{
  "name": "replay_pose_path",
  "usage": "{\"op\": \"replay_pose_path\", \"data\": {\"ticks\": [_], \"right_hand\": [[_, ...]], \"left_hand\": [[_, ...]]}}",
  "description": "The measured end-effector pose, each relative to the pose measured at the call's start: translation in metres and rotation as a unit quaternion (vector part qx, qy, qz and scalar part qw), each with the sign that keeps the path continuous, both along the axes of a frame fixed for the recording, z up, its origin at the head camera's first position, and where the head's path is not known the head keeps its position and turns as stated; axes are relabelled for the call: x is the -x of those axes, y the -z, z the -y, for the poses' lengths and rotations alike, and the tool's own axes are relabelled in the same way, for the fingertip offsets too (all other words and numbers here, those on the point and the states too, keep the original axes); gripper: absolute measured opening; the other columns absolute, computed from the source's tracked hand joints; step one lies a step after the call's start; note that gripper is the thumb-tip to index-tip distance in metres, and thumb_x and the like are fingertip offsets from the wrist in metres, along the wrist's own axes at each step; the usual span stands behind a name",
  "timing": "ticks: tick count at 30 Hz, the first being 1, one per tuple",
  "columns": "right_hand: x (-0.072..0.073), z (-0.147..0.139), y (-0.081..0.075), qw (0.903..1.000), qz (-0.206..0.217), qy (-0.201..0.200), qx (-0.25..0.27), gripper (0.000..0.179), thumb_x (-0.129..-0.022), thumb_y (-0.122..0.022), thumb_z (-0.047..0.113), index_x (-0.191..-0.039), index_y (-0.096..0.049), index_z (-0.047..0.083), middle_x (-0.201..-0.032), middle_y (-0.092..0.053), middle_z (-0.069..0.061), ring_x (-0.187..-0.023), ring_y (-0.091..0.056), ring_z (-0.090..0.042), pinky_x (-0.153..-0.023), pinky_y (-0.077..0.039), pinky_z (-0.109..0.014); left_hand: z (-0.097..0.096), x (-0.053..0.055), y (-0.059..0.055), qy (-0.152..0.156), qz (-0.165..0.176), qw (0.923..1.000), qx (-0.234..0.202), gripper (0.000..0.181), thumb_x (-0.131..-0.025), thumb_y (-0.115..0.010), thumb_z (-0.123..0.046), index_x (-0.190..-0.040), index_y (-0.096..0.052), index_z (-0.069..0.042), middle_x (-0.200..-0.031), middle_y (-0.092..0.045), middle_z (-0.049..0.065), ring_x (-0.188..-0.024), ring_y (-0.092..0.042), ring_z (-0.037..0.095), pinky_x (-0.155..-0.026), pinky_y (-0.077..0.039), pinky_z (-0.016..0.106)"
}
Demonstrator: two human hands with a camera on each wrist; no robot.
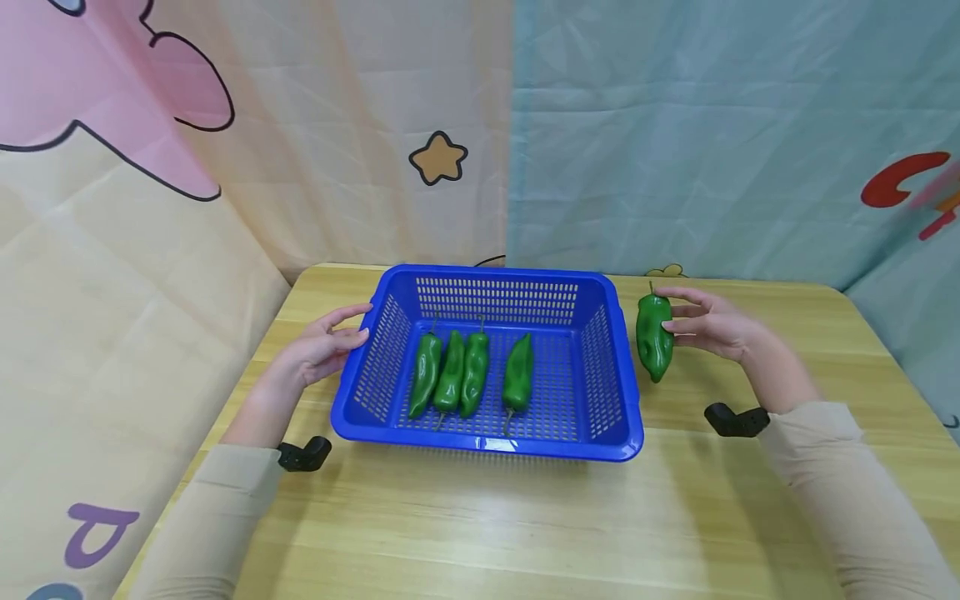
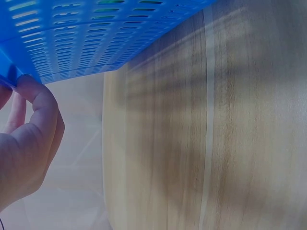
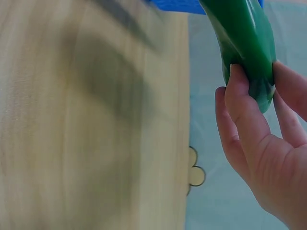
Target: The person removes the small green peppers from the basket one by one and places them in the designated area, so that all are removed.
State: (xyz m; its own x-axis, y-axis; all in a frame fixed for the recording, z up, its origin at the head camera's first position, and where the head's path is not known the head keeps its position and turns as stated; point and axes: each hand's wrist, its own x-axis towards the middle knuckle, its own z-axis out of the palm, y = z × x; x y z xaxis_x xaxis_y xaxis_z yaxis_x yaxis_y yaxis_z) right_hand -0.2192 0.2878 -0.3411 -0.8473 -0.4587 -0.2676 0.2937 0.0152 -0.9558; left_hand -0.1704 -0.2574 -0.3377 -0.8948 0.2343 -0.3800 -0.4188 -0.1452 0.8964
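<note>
A blue plastic basket (image 1: 487, 445) with slotted walls holds several long green peppers, lying lengthwise with gaps between some of them. At the basket's left rim, my left hand (image 1: 322, 348) grips the edge. The left wrist view shows fingertips (image 2: 29, 85) at the rim beside the slotted wall (image 2: 76, 48). To the right of the basket, my right hand (image 1: 708, 323) pinches another green pepper (image 1: 654, 340) between thumb and fingers, stem end up in the head view. That pepper (image 3: 247, 43) appears held above the table in the right wrist view.
Both stand on or over a wooden table (image 1: 480, 525), whose back edge meets a patterned fabric curtain (image 1: 675, 150). Another cloth panel (image 1: 97, 317) hangs along the left side. A black wrist mount (image 1: 303, 454) sticks out from the left sleeve, and another mount (image 1: 735, 420) from the right.
</note>
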Motion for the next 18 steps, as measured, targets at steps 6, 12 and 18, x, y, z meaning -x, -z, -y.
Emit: {"op": "replay_pose_path", "data": {"ticks": [6, 12, 18], "right_hand": [[0.005, 0.000, 0.019, 1.0000, 0.001, 0.008, -0.001, 0.048, -0.088, -0.054, -0.011, -0.120, -0.054, 0.025, -0.109, -0.053, -0.005, -0.093, -0.062, -0.016, -0.080, -0.054, -0.034], [0.011, 0.003, 0.033, 0.9997, 0.014, 0.017, -0.012, 0.049, -0.089, -0.054, -0.010, -0.126, -0.048, 0.022, -0.110, -0.049, -0.006, -0.092, -0.061, -0.015, -0.080, -0.053, -0.033], [0.018, 0.006, 0.043, 0.9992, 0.015, 0.026, -0.026, 0.057, -0.090, -0.054, -0.007, -0.138, -0.035, 0.016, -0.115, -0.043, -0.009, -0.091, -0.062, -0.014, -0.081, -0.053, -0.032]], "left_hand": [[0.000, 0.000, 0.000, -0.006, -0.003, 1.0000, -0.002, 0.039, -0.093, -0.053, -0.002, -0.127, -0.043, -0.018, -0.084, -0.067, 0.002, -0.074, -0.065, 0.013, -0.068, -0.055, 0.024], [0.001, 0.001, 0.000, -0.002, -0.005, 1.0000, 0.006, 0.043, -0.093, -0.053, -0.003, -0.132, -0.040, -0.016, -0.084, -0.066, 0.002, -0.074, -0.065, 0.013, -0.068, -0.055, 0.023], [0.000, 0.002, 0.002, 0.002, -0.005, 1.0000, 0.004, 0.044, -0.093, -0.053, -0.002, -0.133, -0.039, -0.015, -0.083, -0.066, 0.003, -0.073, -0.065, 0.013, -0.068, -0.055, 0.024]]}}
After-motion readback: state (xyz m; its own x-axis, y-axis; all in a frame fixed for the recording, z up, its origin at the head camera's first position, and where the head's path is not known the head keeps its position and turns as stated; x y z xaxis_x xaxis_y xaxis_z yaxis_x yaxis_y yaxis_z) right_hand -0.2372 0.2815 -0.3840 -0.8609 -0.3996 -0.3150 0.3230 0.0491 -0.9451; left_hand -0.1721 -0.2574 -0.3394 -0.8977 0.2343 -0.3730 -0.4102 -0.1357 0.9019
